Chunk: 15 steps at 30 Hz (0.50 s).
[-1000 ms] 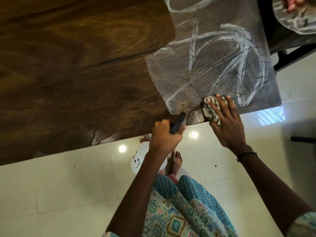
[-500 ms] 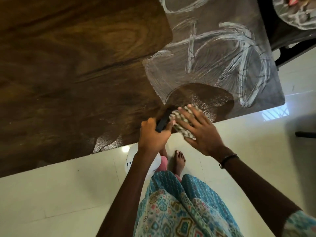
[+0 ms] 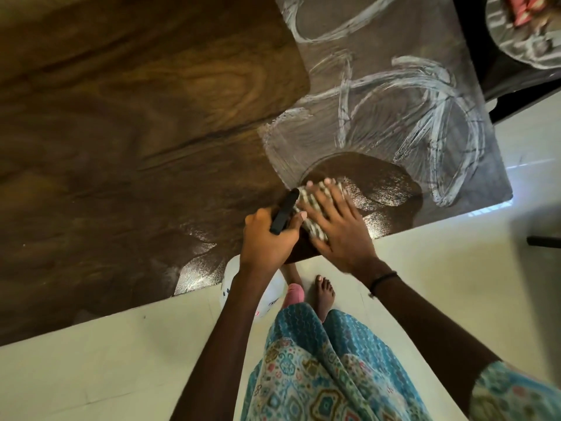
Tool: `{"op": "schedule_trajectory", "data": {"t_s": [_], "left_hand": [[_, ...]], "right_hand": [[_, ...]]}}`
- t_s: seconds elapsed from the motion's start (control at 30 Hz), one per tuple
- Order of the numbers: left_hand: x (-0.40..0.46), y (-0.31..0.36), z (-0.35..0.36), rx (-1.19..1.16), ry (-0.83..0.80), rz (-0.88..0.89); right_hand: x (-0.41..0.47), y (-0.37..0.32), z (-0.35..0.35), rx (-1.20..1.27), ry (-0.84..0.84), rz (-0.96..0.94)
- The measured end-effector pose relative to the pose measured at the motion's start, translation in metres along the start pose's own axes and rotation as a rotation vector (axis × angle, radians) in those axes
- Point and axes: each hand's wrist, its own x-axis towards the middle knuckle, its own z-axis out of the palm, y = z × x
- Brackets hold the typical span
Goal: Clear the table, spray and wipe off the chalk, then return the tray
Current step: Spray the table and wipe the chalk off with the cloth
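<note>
The dark wooden table carries white chalk marks over its right part, with a wet, wiped patch near the front edge. My right hand presses a checked cloth flat on that patch with straight fingers. My left hand grips the black trigger head of a white spray bottle; the bottle's body hangs below the table edge, mostly hidden by my arm.
A round patterned tray with something red on it sits on a dark chair at the top right. White tiled floor lies below the table edge, with my bare feet and patterned dress near it.
My right hand has swept the cloth leftward along the front edge, leaving a dark wet patch where chalk was. The left hand with the bottle stayed close by.
</note>
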Motion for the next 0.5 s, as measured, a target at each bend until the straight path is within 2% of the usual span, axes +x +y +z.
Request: {"op": "schedule_trajectory", "data": {"t_s": [0.07, 0.1, 0.2, 0.33, 0.5], "left_hand": [[0.004, 0.004, 0.003, 0.005, 0.001, 0.000], [0.006, 0.005, 0.003, 0.009, 0.001, -0.006], [0.014, 0.011, 0.004, 0.025, 0.002, -0.006], [0.021, 0.021, 0.005, 0.015, -0.004, 0.012], [0.031, 0.027, 0.006, 0.012, 0.027, -0.037]], "right_hand": [[-0.031, 0.020, 0.002, -0.020, -0.013, -0.067], [-0.043, 0.031, 0.000, -0.008, -0.007, -0.040], [-0.047, 0.058, -0.009, 0.039, 0.047, 0.157], [0.000, 0.053, -0.018, 0.093, 0.087, 0.349], [0.026, 0.049, -0.020, 0.092, 0.076, 0.319]]}}
